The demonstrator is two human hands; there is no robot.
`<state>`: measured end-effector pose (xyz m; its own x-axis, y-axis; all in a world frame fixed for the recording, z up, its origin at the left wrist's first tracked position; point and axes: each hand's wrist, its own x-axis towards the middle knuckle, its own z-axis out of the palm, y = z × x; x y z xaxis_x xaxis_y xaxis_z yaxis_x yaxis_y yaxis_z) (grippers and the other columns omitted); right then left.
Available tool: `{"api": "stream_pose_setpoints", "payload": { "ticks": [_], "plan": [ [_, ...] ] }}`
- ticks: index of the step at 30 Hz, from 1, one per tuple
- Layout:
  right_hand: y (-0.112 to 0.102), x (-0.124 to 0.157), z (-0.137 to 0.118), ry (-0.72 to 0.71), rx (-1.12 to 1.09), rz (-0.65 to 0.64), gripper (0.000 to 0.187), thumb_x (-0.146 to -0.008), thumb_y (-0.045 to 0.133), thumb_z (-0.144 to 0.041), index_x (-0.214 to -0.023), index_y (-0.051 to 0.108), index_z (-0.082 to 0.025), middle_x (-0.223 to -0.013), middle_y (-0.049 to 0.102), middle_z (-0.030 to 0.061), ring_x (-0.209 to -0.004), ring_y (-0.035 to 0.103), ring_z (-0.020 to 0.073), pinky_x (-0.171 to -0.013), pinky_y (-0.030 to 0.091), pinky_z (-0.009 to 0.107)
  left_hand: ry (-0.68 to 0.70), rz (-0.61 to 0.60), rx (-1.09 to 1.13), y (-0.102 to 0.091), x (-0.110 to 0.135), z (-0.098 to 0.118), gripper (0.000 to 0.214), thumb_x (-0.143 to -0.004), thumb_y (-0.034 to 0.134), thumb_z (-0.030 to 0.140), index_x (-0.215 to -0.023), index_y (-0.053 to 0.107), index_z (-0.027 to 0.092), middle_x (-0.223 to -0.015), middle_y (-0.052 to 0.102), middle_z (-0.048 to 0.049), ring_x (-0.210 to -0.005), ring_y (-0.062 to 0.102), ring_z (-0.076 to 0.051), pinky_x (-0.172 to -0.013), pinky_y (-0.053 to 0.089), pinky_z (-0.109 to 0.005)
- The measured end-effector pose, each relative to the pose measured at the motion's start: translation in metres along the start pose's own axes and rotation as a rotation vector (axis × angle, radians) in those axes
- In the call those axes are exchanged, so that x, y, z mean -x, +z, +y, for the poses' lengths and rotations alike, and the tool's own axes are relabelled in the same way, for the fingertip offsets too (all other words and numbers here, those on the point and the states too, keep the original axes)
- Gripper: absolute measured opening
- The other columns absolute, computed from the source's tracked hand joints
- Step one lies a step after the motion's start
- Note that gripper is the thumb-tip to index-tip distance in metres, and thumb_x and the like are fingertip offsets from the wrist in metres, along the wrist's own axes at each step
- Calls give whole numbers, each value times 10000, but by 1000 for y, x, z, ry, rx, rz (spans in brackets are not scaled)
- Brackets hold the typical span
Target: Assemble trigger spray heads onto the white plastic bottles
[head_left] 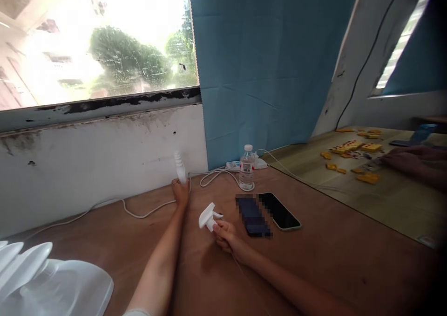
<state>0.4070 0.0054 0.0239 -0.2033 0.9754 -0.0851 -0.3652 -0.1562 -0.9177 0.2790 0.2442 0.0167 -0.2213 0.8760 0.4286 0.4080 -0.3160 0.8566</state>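
Observation:
My left hand (pixel 180 192) is stretched toward the wall, its fingers closed around the lower end of a white ribbed piece (pixel 179 164). That piece stands upright and narrows into blurred rings at the top. Nearer to me, my right hand (pixel 230 241) grips a white trigger spray head (pixel 209 216) by its neck. Its broad top points left and up, and the trigger sticks out to the right. A thin pale line runs down from below the right hand; whether it is a tube joined to the spray head, I cannot tell.
White plastic pieces (pixel 80 283) lie front left on the brown table (pixel 146 250). Two phones (pixel 279 212) and a water bottle (pixel 247 171) stand right of my hands, by a power strip (pixel 260 163) and white cable (pixel 129 212). Another person's hands (pixel 405 162) are near yellow parts (pixel 368 178).

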Motion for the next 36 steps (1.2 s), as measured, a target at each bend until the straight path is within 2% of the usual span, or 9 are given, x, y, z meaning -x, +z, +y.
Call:
{"api": "stream_pose_setpoints", "payload": {
  "ticks": [6, 12, 14, 18, 21, 24, 28, 31, 36],
  "plan": [
    [6, 2, -2, 57, 43, 88, 544, -674, 705, -629, -885, 542, -154, -474, 211, -136, -354, 109, 2, -332, 26, 159, 148, 182, 256, -18, 52, 8, 338, -832, 579, 459, -992, 475, 181, -1016, 537, -93, -1001, 538, -209, -944, 417, -365],
    [6, -2, -5, 113, 139, 90, 570, -701, 663, -647, -1000, 571, -171, -446, 189, -141, -328, 117, 16, -317, 42, 160, -285, -628, 706, -65, 135, 32, 632, -837, 354, 727, -1052, 495, 150, -684, 551, -23, -459, 490, -122, -401, 350, -222],
    [6, -5, -3, 122, 214, 31, 578, -697, 657, -657, -982, 594, -158, -448, 223, -132, -324, 145, 18, -317, 62, 168, -288, -751, 660, -80, 151, 34, 676, -817, 401, 734, -1071, 528, 120, -623, 534, -10, -424, 461, -108, -369, 301, -204],
    [4, -11, 6, -11, 421, -59, 557, -707, 642, -644, -914, 645, -127, -460, 323, -94, -356, 232, 35, -345, 142, 186, -229, -598, 544, -97, 159, 32, 484, -736, 687, 546, -915, 599, 105, -594, 490, 29, -437, 382, -49, -402, 274, -176],
    [-5, -14, 11, -244, 665, 69, 505, -770, 621, -522, -1067, 653, -114, -525, 431, -54, -442, 378, 81, -418, 307, 207, -315, -428, 691, -99, 150, 32, 446, -682, 744, 490, -856, 614, 101, -642, 516, 18, -509, 410, -53, -451, 318, -175],
    [-15, -14, 8, -455, 947, 195, 448, -842, 549, -367, -1229, 595, -147, -723, 610, 21, -642, 562, 152, -636, 487, 282, -437, -337, 851, -101, 139, 31, 454, -617, 788, 439, -855, 611, 96, -700, 554, -4, -584, 473, -77, -485, 366, -184],
    [-19, -10, -5, -614, 1187, 232, 388, -908, 458, -277, -1275, 545, -187, -1027, 656, 86, -918, 619, 194, -881, 494, 336, -540, -328, 978, -105, 130, 29, 473, -576, 804, 347, -920, 577, 115, -801, 595, -25, -663, 543, -113, -530, 433, -216],
    [-23, -6, -19, -591, 1453, 296, 287, -921, 424, -234, -1112, 621, -153, -1045, 648, 120, -1000, 598, 231, -912, 460, 366, -572, -372, 1057, -109, 129, 29, 480, -598, 777, 309, -981, 540, 141, -844, 606, -30, -701, 569, -138, -562, 465, -251],
    [-36, 2, -36, -242, 1810, 304, 232, -870, 537, -333, -865, 661, -137, -999, 663, 150, -988, 609, 307, -836, 436, 392, -589, -431, 1126, -109, 131, 34, 418, -689, 737, 410, -926, 506, 155, -776, 546, -5, -630, 520, -101, -482, 388, -213]
  ]
}}
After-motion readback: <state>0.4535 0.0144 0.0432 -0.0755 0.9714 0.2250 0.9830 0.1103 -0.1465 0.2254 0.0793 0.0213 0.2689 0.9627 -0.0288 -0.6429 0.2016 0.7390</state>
